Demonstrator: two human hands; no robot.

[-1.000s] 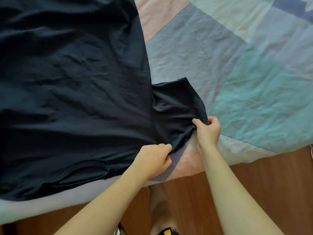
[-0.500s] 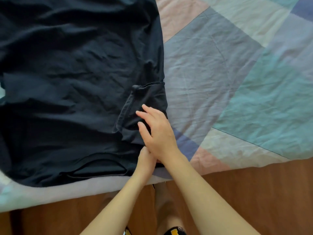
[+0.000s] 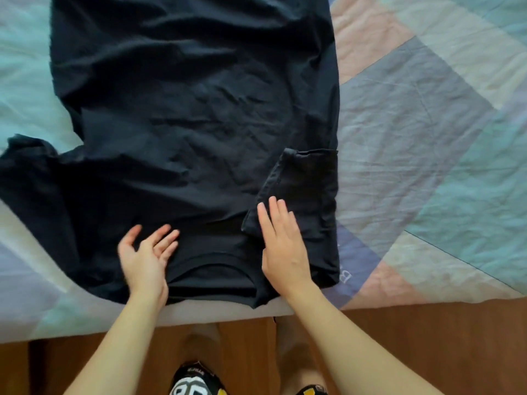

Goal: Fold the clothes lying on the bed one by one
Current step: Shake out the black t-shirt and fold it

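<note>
1. Head view: a black T-shirt [image 3: 182, 132] lay spread on the bed [image 3: 427, 138], collar toward the person (its right sleeve [image 3: 305, 183] folded inward).
2. The right hand [image 3: 282, 246] rested flat on that sleeve, fingers straight.
3. The left hand [image 3: 145, 258] lay beside the collar, fingers spread, its grip holding nothing.

T-shirt [image 3: 185, 132] on bed [image 3: 427, 138] (collar nearest); right sleeve [image 3: 305, 181] folded inward on top

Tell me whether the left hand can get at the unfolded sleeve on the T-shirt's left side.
Probably yes: the left hand is open and holds nothing, and only flat black T-shirt lies between it and the unfolded sleeve.
</note>
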